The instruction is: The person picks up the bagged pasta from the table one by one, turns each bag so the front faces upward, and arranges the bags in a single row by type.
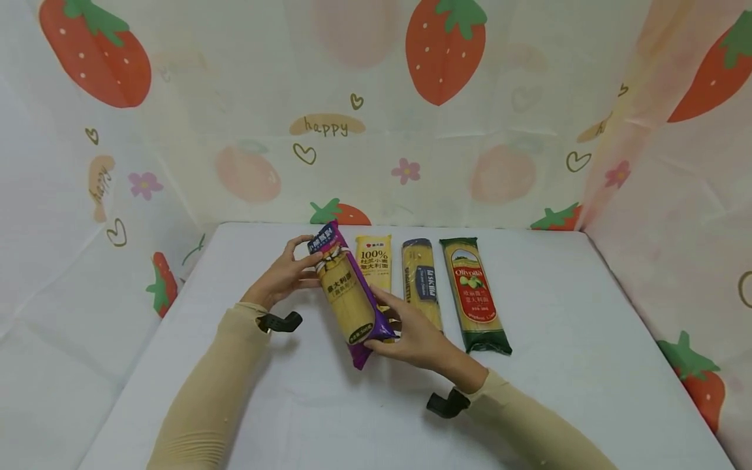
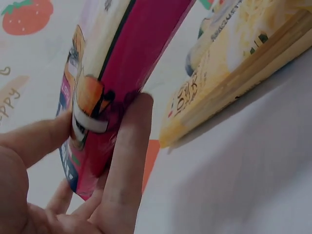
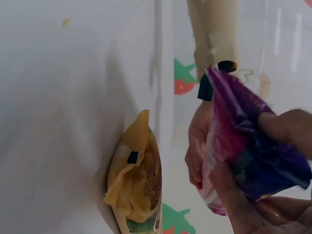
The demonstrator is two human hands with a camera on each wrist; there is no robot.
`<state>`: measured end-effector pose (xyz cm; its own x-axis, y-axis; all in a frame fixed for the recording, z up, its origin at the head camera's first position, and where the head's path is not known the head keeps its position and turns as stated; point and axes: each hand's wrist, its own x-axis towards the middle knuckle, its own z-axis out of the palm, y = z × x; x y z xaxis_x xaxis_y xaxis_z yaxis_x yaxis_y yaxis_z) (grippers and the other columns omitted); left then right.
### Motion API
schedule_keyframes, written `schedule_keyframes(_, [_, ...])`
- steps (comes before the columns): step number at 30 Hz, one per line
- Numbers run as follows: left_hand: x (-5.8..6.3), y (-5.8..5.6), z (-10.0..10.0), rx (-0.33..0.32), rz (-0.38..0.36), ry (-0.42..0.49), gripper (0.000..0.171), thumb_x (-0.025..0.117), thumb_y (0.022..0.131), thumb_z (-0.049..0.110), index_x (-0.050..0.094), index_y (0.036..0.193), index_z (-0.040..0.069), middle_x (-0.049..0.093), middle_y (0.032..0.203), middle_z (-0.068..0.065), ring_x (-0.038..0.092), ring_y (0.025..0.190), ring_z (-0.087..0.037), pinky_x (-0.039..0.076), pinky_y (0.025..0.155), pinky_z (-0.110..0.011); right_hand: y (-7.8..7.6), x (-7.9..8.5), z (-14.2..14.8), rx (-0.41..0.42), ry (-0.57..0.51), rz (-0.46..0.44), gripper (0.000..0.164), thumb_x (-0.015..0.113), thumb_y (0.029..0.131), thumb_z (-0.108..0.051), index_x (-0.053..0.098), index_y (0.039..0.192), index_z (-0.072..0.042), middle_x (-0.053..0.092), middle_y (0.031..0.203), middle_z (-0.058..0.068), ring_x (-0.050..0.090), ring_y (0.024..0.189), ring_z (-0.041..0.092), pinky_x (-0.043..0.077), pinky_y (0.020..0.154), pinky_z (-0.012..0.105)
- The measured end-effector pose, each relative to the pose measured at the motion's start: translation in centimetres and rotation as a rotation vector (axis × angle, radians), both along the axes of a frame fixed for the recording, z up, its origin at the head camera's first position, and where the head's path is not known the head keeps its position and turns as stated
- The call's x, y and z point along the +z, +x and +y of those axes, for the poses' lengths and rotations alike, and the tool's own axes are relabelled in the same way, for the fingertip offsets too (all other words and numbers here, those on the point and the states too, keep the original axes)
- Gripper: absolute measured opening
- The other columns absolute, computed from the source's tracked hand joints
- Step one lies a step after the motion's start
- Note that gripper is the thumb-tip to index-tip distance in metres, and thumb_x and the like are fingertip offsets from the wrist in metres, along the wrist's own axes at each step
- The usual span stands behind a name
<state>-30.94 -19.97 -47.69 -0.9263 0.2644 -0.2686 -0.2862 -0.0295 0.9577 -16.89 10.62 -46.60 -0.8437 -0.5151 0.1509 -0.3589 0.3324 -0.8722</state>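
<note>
On the left, the left hand pinches the far, crimped end of a purple pasta packet, thumb on one face and fingers curled against the other, as the left wrist view shows close up; the grip seems meant to steady the long packet at its top. The packet is a slim, glossy plastic sleeve with a clear window showing straight pale strands, and it hangs tilted above the white bench, raised clear of it between the two hands. The right hand cups the near end from below and beside, fingers wrapped round the crumpled purple seal, so the weight is shared at both ends and the stiff strands likely stay unbent. Just behind it lies a yellow packet, flat on the bench, its matt face printed with "100%". Beside that rests a clear packet with a dark blue label, and further right a green-edged packet with a red oval label. The three lie parallel, side by side in a neat row, lengthwise away from the person. A strawberry-print curtain of thin, creased fabric walls the bench in.
</note>
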Motion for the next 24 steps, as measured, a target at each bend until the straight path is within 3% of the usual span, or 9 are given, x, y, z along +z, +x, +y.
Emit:
schedule_keyframes(5, [0.0, -0.1, 0.2, 0.058, 0.048, -0.055, 0.076, 0.067, 0.108, 0.028, 0.017, 0.164, 0.025, 0.054, 0.140, -0.027, 0.075, 0.091, -0.019, 0.066, 0.082, -0.034, 0.2, -0.2, -0.8, -0.041, 0.055, 0.012, 0.096, 0.090, 0.091, -0.017, 0.034, 0.169, -0.011, 0.053, 0.160, 0.013, 0.066, 0.129, 0.032, 0.060, 0.101, 0.039])
schedule_keyframes(10, [0.3, -0.2, 0.4, 0.077, 0.098, -0.123, 0.068, 0.066, 0.109, 0.029, 0.025, 0.162, 0.020, 0.056, 0.143, -0.030, 0.072, 0.092, -0.017, 0.065, 0.080, -0.032, 0.1, -0.3, -2.0, -0.113, 0.111, -0.001, 0.092, 0.093, 0.087, -0.027, 0.045, 0.164, -0.014, 0.059, 0.154, 0.009, 0.069, 0.118, 0.026, 0.061, 0.096, 0.037])
schedule_keyframes(15, [0.5, -0.5, 0.3, 0.037, 0.116, -0.124, 0.069, 0.068, 0.109, 0.022, 0.030, 0.166, 0.016, 0.055, 0.149, -0.032, 0.072, 0.100, -0.017, 0.061, 0.087, -0.033, -0.2, -0.5, -3.2, -0.145, 0.104, -0.049, 0.092, 0.094, 0.087, -0.028, 0.046, 0.164, -0.014, 0.058, 0.155, 0.007, 0.070, 0.116, 0.023, 0.061, 0.091, 0.030])
schedule_keyframes(24, [0.5, -1.0, 0.4, -0.012, 0.124, -0.093, 0.069, 0.064, 0.109, 0.007, 0.031, 0.169, 0.009, 0.046, 0.156, -0.033, 0.065, 0.113, -0.018, 0.057, 0.092, -0.023, -1.3, -1.6, -4.9, -0.116, -0.030, -0.185, 0.091, 0.091, 0.090, -0.015, 0.041, 0.166, -0.011, 0.057, 0.150, 0.012, 0.071, 0.115, 0.027, 0.062, 0.088, 0.027])
